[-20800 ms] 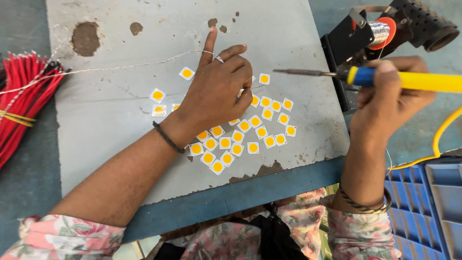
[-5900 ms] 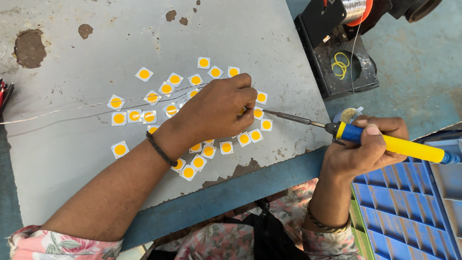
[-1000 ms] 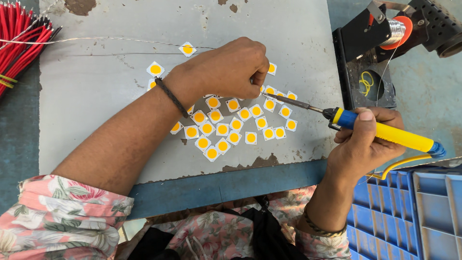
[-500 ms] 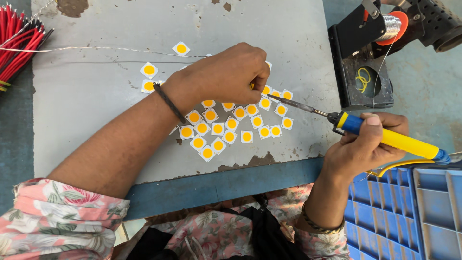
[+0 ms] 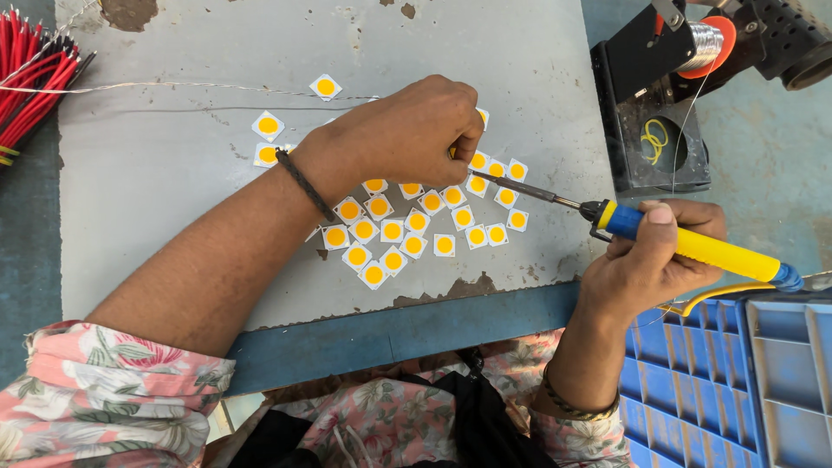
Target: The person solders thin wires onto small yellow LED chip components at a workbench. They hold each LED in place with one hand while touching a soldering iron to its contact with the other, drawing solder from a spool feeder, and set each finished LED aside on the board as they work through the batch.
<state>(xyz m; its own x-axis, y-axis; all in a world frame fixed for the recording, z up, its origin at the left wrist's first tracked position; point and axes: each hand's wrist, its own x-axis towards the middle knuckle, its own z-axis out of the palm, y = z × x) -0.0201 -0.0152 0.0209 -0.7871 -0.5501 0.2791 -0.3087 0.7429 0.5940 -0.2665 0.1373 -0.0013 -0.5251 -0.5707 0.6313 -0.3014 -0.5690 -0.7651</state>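
Soldering iron (image 5: 685, 245) sits in the right hand (image 5: 646, 264), fingers wrapped tight round the yellow-and-blue handle, and its thin metal tip reaches left across the grey board (image 5: 173, 173) to a spot just under the left hand's knuckles. The left hand (image 5: 407, 130) is curled into a loose fist, fingertips pinched down on something at the edge of the cluster of small white squares with yellow centres (image 5: 407, 230); what exactly it pinches I cannot tell, the fingers hide it (probably a wire end against one square). A thin bare wire (image 5: 173, 85) runs from the left edge of the board towards that hand.

By the look of it, this is the joining step itself: tip and held part meeting at one square. The next move, I'd judge, calls for a steady tip on the pad and a still left hand, with no nudging of the neighbouring squares, which lie close together.

Against the picture half a second back, little differs: both hands keep their grips and the tip stays at the same spot by the fist. The red wire bundle (image 5: 35, 78) and the black stand with its solder reel (image 5: 693, 52) show slightly shifted, which reads as the head camera moving.
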